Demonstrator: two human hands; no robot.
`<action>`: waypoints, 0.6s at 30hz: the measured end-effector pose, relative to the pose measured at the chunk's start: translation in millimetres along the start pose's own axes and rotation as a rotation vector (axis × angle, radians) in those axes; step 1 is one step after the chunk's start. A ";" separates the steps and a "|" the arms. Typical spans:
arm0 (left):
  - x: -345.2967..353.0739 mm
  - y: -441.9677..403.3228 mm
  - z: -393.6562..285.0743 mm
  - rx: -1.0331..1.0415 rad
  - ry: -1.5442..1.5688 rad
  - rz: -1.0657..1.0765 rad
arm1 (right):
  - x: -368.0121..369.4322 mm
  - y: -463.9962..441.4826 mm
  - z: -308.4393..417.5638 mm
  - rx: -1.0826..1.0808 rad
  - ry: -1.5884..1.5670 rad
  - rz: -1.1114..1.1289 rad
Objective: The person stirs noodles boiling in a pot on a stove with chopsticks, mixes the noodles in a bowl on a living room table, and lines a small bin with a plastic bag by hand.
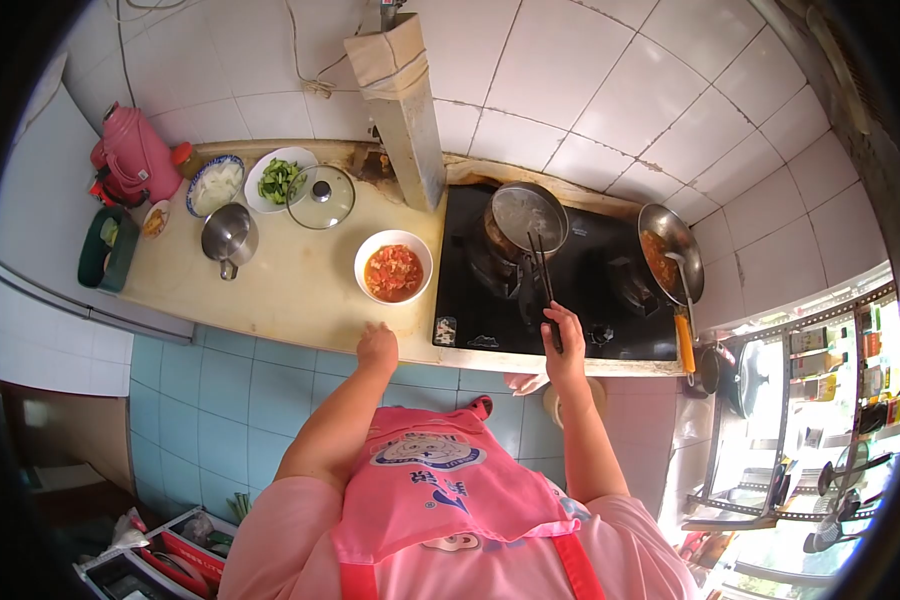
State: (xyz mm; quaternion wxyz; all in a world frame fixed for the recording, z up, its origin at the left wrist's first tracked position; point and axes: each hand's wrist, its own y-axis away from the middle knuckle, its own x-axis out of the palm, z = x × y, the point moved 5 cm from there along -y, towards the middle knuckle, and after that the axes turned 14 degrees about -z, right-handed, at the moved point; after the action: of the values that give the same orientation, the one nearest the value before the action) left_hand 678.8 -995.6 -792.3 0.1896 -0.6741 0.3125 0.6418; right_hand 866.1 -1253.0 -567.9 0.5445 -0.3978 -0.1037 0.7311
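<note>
My right hand (564,328) is closed around a pair of dark chopsticks (542,262). Their tips reach to the near rim of a pot (526,216) of cloudy liquid on the left burner; whether they touch the liquid I cannot tell. The pot's black handle (532,285) points toward me, just beside the chopsticks. At the counter's front edge rests my left hand (377,345), fingers curled in, with nothing visible in it. Just beyond it stands a white bowl (361,262) of chopped tomato in red juice.
A wok (692,238) of red sauce, with a spatula (682,275), sits at the cooktop's (600,270) right. On the counter (290,290) are a glass lid (332,205), a plate of chopped greens (305,158), a metal cup (228,235) and a patterned bowl (216,208). A pillar (400,110) rises behind.
</note>
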 end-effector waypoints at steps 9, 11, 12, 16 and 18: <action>-4.4 0.6 -0.3 0.012 -0.007 0.012 | -0.7 0.4 -1.6 -0.002 0.015 0.009; -2.0 0.1 -0.5 0.022 -0.021 0.008 | -1.0 0.2 -1.0 -0.002 0.015 0.008; -0.8 -0.1 -0.1 0.017 -0.020 0.006 | -1.1 0.1 -0.8 -0.002 0.014 0.006; 1.7 -0.7 0.5 0.007 -0.019 0.009 | -1.0 1.1 -1.8 -0.007 0.013 0.006; 3.4 -1.6 0.9 0.006 -0.016 0.014 | -1.3 0.6 0.4 -0.011 0.016 0.004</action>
State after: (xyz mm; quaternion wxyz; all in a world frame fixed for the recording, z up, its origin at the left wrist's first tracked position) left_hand 679.1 -994.4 -796.0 0.1898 -0.6662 0.3178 0.6474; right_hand 865.5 -1254.3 -567.4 0.5418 -0.4066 -0.1026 0.7284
